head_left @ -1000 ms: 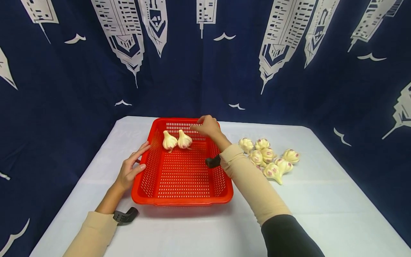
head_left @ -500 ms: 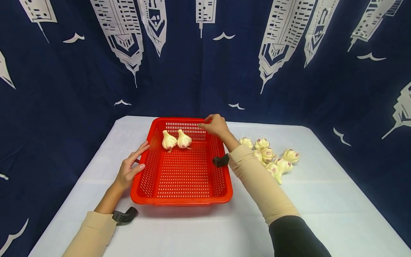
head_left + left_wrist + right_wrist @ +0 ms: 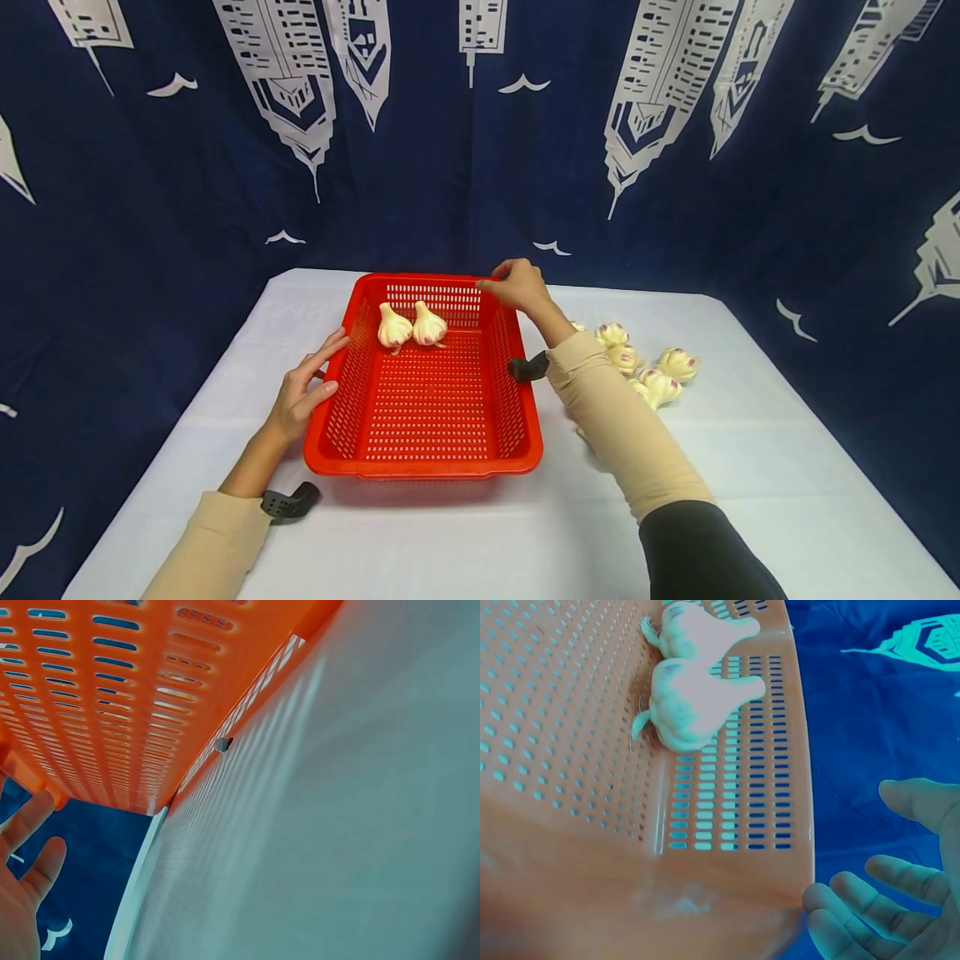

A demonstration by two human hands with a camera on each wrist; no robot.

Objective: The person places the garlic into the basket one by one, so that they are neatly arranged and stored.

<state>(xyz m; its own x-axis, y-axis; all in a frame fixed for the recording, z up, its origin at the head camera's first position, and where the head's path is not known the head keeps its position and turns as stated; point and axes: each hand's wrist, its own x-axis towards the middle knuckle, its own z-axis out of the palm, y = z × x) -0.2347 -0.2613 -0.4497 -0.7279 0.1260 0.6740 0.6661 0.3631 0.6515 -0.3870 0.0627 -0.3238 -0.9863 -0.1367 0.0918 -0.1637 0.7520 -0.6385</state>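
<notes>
A red perforated plastic basket [image 3: 431,417] stands on the white-covered table. Two garlic bulbs, a left one [image 3: 394,328] and a right one [image 3: 430,326], sit side by side against its far wall, stems up. My left hand [image 3: 300,396] touches the basket's left side, fingers extended along the rim. Over the far right corner is my right hand [image 3: 520,286], holding nothing. In the right wrist view, the right hand's fingers [image 3: 866,904] are spread and slightly bent beside the basket's rim. The left wrist view shows part of the left hand [image 3: 22,870] below the basket's perforated wall [image 3: 135,712].
To the right of the basket lies a pile of several garlic bulbs [image 3: 660,387], partly hidden behind the right sleeve [image 3: 622,425]. A dark blue patterned cloth [image 3: 480,167] hangs behind the table's far edge. Black wrist cameras show at the left wrist [image 3: 292,502] and right wrist [image 3: 527,367].
My right hand has moved rightward, from above the basket's far wall to its far right corner, its sleeve covering more of the pile. The left hand and both bulbs in the basket have stayed put.
</notes>
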